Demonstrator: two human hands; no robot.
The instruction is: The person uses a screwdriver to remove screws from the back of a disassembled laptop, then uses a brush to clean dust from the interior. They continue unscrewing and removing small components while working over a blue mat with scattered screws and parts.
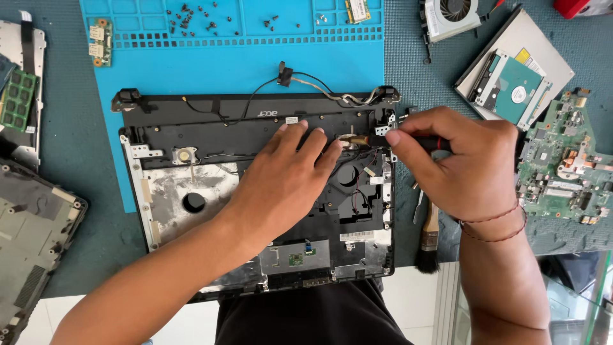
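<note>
Over the gutted laptop shell [191, 198], left hand [281, 182] presses flat, fingers spread; right hand [469, 163] pinches a screwdriver [429, 143], seemingly undoing a hinge-corner screw — next needs a steady tip.

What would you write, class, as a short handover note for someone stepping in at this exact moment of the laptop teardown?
Left hand: fingertips pressing inside the open laptop chassis, near its top right corner.
Right hand: gripping a screwdriver, tip at that same corner by the right hinge.
Already out: motherboard, hard drive, fan; loose screws on the blue mat.
Remaining: cables and small parts in the chassis.
</note>
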